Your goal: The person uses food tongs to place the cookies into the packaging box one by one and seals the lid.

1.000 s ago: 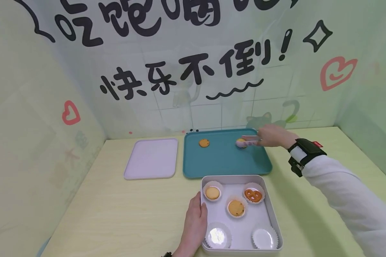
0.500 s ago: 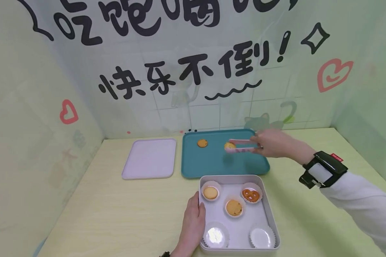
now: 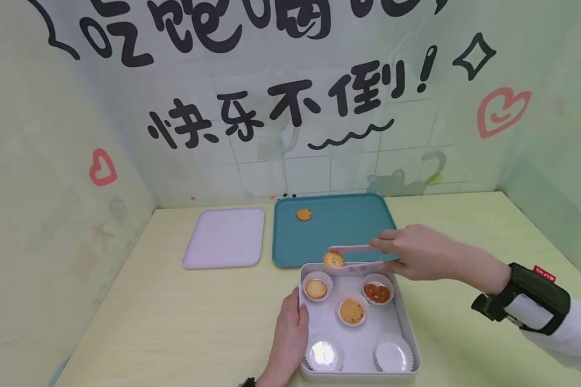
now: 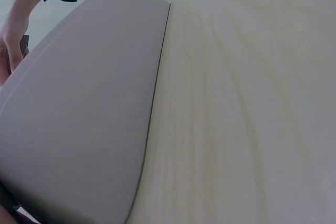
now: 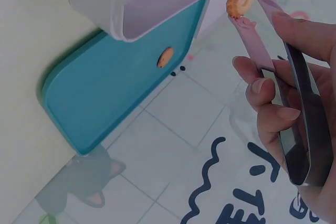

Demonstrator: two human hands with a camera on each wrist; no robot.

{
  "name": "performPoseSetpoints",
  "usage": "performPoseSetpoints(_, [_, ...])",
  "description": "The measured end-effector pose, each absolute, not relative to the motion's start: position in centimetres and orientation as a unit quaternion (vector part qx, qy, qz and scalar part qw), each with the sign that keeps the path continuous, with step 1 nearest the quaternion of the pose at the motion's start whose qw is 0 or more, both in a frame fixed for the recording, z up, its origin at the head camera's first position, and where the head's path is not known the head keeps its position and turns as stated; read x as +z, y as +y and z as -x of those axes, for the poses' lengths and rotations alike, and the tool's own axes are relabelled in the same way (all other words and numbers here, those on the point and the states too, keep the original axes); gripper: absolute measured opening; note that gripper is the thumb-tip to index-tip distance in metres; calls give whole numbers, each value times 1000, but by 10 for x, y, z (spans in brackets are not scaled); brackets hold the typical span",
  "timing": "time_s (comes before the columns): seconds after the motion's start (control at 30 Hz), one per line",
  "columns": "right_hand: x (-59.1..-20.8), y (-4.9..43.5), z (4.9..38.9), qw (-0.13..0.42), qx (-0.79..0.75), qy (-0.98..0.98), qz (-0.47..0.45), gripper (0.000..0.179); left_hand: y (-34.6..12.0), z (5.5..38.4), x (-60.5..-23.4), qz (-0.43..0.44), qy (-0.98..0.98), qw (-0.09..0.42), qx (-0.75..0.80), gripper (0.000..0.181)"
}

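The right hand [image 3: 421, 252] grips tongs [image 5: 308, 93] pinching a cookie [image 5: 240, 1], while the left hand [image 3: 290, 330], partly hidden, touches the box [image 3: 368, 336], its grip impossible to tell.

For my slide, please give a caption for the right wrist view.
Right hand holding tongs that pinch a scalloped cookie.

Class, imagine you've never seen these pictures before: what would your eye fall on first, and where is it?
Large black lettering stretches across the back wall. Below it, the right hand holds pink-tipped tongs pinching a ridged cookie, seen at the far edge of the pale box. The teal tray behind stands out too, with one cookie near its far left corner.
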State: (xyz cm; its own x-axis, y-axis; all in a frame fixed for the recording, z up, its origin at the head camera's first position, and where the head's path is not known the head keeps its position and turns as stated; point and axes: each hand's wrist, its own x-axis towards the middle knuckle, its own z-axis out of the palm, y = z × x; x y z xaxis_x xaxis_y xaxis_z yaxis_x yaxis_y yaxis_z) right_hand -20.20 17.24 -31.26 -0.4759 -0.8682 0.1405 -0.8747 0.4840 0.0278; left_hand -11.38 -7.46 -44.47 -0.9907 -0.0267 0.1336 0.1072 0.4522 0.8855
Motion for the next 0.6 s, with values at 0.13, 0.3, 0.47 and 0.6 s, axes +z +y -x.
performPoseSetpoints(0.13, [-318,168,184,44,36,-846,-530,36,-75,115,-446,23,-848,64,-525,40])
performPoseSetpoints(0.3, [-327,160,165,16,32,-828,-560,36,-74,115,-446,27,-849,80,-521,39])
performPoseSetpoints(0.47, [-334,153,154,33,-9,-806,-591,38,-73,116,-447,20,-848,70,-525,39])
performPoseSetpoints(0.6, [-335,148,149,42,-37,-792,-608,38,-74,116,-447,20,-848,69,-525,39])
